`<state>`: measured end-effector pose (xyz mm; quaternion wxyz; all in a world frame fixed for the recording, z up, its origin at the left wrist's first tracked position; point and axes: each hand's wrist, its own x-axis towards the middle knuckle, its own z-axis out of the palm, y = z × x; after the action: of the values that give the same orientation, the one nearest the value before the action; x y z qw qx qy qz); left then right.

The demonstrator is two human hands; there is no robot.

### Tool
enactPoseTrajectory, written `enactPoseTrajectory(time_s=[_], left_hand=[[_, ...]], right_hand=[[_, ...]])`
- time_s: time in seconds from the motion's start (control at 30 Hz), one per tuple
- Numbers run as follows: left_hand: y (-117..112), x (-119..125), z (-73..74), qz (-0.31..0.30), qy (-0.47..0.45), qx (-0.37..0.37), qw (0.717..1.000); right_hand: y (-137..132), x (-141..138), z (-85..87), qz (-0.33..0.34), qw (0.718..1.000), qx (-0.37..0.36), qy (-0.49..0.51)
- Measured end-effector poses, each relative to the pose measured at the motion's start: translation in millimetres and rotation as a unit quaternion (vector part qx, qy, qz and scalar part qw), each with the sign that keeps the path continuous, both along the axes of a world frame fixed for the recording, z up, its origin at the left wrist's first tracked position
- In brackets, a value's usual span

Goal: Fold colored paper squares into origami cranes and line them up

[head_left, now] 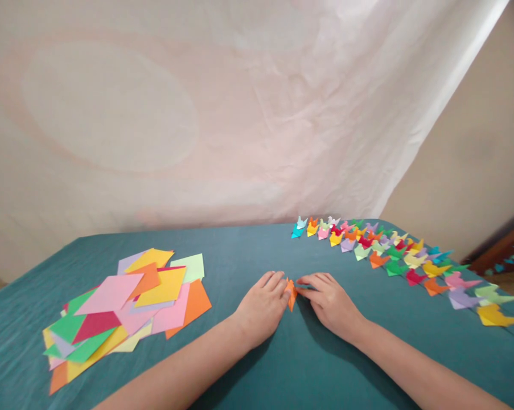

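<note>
A small piece of folded orange origami paper [291, 294] lies on the teal cloth between my hands, narrow and pointed at its lower end. My left hand [263, 304] rests palm down at its left side, fingers close together, with the thumb and fingertips pressing the paper. From the right, my right hand [331, 302] grips the paper's upper edge with bent fingers and thumb. The fingertips cover part of the folds.
On the left lies a loose pile of coloured paper squares [115, 307]. Rows of small folded paper birds [393, 256] stand along the right side of the teal-covered table [239, 245]. A pale cloth [222, 114] hangs behind.
</note>
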<state>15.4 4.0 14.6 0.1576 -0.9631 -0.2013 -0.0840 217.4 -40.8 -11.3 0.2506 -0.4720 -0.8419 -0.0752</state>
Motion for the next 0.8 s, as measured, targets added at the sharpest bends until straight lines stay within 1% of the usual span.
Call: enactPoseTrajectory(time_s=[0.07,0.23,0.43,0.5,0.63,0.8], left_hand=[[-1,0,0.9,0.004,0.001,0.0,1.0],[-1,0,4.0,0.014,-0.002,-0.006,1.0],[1,-6,14.4,0.006,-0.004,-0.063,0.998],[1,-6,18.1,0.002,-0.001,-0.071,0.997],[0,-5,21.4,0.002,0.005,-0.065,0.998],[1,-3,18.6,-0.011,0.011,-0.045,0.999]], right_hand=[[1,-1,-1.5,-0.001,1.0,0.003,0.004],[4,-4,-3.8,-0.001,1.0,-0.024,-0.009],[3,-8,1.1,-0.016,0.998,-0.037,-0.044],[2,-9,2.6,-0.02,0.998,-0.04,-0.054],[2,-10,4.2,-0.029,0.996,-0.045,-0.068],[3,-12,6.5,-0.028,0.996,-0.029,-0.076]])
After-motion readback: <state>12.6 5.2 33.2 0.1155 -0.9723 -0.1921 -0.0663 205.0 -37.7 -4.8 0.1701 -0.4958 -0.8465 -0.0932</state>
